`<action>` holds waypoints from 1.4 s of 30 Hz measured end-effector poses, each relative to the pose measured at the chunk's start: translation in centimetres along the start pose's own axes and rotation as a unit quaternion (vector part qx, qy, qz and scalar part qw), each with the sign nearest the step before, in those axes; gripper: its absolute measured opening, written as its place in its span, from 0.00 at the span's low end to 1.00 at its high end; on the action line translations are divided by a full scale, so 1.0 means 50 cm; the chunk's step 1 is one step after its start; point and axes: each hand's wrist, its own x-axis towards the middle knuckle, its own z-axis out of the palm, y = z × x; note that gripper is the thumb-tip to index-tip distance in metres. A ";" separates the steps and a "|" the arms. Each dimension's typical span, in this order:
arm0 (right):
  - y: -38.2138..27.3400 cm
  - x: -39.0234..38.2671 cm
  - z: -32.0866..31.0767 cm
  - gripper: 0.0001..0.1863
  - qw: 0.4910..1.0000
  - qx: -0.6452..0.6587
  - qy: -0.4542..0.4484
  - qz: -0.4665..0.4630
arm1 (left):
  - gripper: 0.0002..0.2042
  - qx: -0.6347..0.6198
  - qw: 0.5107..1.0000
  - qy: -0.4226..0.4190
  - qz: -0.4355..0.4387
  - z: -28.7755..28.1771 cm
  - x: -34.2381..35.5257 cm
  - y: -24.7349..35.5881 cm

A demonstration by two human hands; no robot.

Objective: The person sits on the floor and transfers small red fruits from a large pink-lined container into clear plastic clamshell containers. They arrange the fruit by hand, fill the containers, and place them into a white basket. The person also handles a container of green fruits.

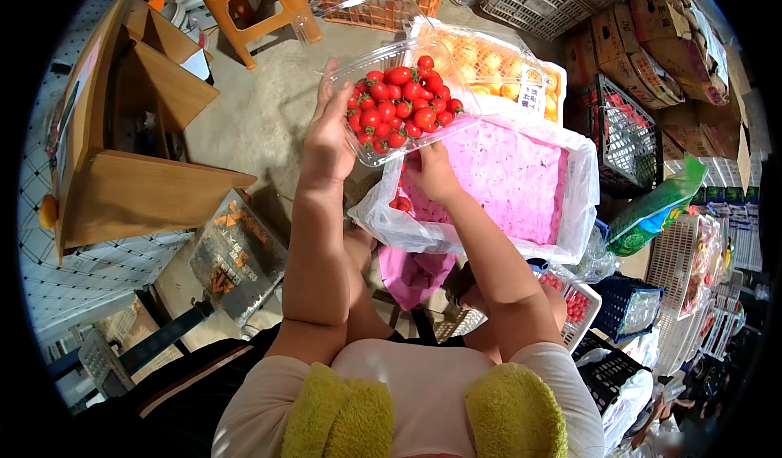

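Note:
My left hand (327,136) is closed on the left side of a clear plastic clamshell box (375,158), its lid (358,14) hinged back on the far side. Red cherry tomatoes (399,104) are heaped in the box, which is tilted above a crate. That crate (582,189) is lined with white plastic, and a spotted pink sheet (505,173) covers most of its inside. At its left end my right hand (436,175) reaches down with bent fingers, partly hidden under the box. A few loose tomatoes (401,204) show there beside the sheet.
Beyond the crate lies a tray of orange-yellow fruit (497,63). An orange stool (252,6) and a wooden cabinet (138,173) stand at left. A black crate (623,136), cardboard boxes (635,51) and a green bag (660,210) crowd the right. Pink cloth (415,277) hangs below the crate.

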 end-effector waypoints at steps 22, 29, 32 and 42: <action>-0.289 0.070 -0.322 0.13 0.969 0.146 0.188 -0.072 | 0.27 0.055 0.997 0.018 -0.050 0.050 -0.025 0.006; 0.030 0.060 -0.116 0.20 0.984 -0.088 0.153 0.032 | 0.27 0.015 1.000 0.019 0.013 0.013 0.004 0.002; 0.056 0.099 -0.042 0.24 0.991 -0.083 0.105 0.008 | 0.28 0.002 1.000 0.015 0.019 0.010 0.000 0.010; 0.003 0.113 0.009 0.26 0.981 -0.039 0.151 -0.119 | 0.29 -0.005 0.999 0.024 0.021 -0.001 -0.002 0.014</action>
